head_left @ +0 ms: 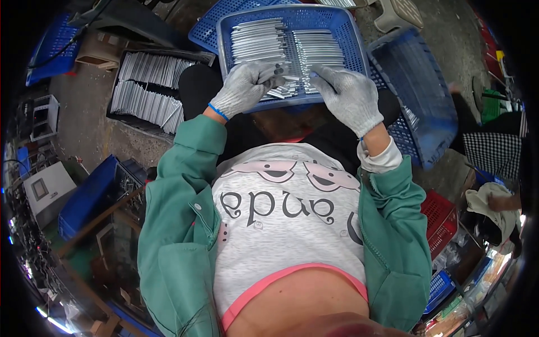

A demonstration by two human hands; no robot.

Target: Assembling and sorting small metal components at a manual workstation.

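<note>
The blue basket [356,48] stood in front of the person, carrying two stacks of thin silvery rods: the left stack [258,42] ran from near the far edge down the left half, and the right stack [320,49] lay beside it, toward the right edge. Between the hands, by the middle of the near edge, some loose rods [287,91] lay at uneven angles. The left hand [246,87], in a pale knitted glove, was over the basket's near left corner with its fingers bent inward — whether they gripped a rod could not be told. The right hand [349,96], gloved alike, reached over the near edge toward the right corner, thumb and forefinger drawn close together; what, if anything, sat between them was too small to tell. To the left, a black crate [140,128] held two more rows of rods [135,101], one along its far edge, one along its near edge. Right of the basket leaned another blue crate [421,84].
</note>
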